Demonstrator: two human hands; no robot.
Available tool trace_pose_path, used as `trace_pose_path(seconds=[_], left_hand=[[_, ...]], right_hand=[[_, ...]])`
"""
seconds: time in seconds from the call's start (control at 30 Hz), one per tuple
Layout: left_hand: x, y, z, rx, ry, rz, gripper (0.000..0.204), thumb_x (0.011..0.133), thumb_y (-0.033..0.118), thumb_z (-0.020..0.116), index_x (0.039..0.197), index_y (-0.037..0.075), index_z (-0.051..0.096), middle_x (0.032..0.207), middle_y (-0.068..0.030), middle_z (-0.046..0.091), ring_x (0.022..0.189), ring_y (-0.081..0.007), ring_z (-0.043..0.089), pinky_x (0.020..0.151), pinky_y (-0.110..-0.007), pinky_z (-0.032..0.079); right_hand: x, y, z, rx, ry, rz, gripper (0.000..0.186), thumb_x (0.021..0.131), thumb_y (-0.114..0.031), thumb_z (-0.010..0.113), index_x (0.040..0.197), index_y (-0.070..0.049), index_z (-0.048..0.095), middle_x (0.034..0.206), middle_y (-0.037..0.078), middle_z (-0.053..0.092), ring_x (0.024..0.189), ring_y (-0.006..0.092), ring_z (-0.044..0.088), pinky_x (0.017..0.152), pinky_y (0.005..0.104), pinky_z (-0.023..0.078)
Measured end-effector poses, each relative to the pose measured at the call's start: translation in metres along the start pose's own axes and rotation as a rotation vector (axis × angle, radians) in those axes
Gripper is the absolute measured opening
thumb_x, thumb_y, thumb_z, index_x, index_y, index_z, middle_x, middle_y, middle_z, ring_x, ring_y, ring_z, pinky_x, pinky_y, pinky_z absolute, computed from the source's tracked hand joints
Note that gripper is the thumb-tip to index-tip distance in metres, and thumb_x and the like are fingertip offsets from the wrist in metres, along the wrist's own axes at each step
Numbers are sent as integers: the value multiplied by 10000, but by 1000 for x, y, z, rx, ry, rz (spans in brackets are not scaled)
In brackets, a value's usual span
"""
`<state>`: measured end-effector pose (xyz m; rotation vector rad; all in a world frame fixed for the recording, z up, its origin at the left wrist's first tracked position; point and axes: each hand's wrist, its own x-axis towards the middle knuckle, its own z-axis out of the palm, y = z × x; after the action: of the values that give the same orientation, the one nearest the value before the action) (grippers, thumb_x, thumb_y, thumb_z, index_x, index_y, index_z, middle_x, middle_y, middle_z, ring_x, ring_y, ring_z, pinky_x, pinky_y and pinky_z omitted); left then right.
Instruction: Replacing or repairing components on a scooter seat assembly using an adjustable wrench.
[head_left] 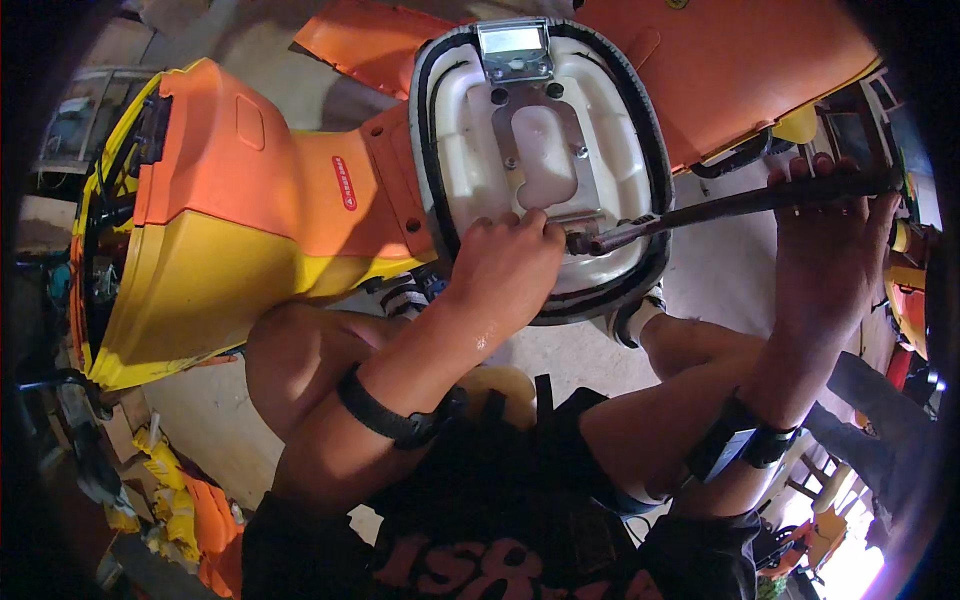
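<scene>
Head view: before me is an oval white plastic pan [612, 125] with a black rim [657, 185], a shiny metal bracket [515, 68] at its far edge and a grey metal plate [587, 178] in its middle. My left grip [510, 265] is curled over the pan's near part, just beside a small silver metal piece [580, 220]; the fingertips are partly hidden, so I cannot tell what they hold. My right grip [825, 235] is closed around a long dark metal bar [705, 210], well out beyond the pan's right edge. The bar crosses that edge, and its inner end lies over the pan's near half, next to my left fingers.

Between rim and right grip, grey floor [712, 280] shows beneath the bar, leaving a gap on that side. Leftward, an orange and yellow plastic body [240, 190] crowds the rim; a broad orange panel [750, 70] bounds the far right.
</scene>
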<state>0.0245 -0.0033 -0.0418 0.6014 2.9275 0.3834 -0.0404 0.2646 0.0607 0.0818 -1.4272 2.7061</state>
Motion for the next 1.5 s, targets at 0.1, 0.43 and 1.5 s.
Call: trace_pose_path(seconds=[0.1,0.43,1.5], left_hand=[[1,-1,-1,-25,-37,3,223,762,99,666,957,4,617,955,-134,626,892,-329,668,753,-453,549],[3,1,-4,-23,-18,-1,445,886,418,655,998,-12,623,979,-153,630,917,-344,651,760,-457,548],[-1,18,3,-32,170,-75,671,810,693,598,916,34,667,905,-144,655,771,-352,695,642,-460,554]], right_hand=[[0,-1,1,26,-23,1,437,1031,-447,470,1195,-50,549,1128,155,603,1061,330,596,972,519,451],[6,-7,-19,239,-341,137,410,1001,-368,525,1142,11,593,1148,201,611,1158,348,553,1098,506,356],[-6,39,50,-714,-112,-206,324,1032,-36,402,1343,47,440,1275,263,589,1106,354,659,871,390,560]])
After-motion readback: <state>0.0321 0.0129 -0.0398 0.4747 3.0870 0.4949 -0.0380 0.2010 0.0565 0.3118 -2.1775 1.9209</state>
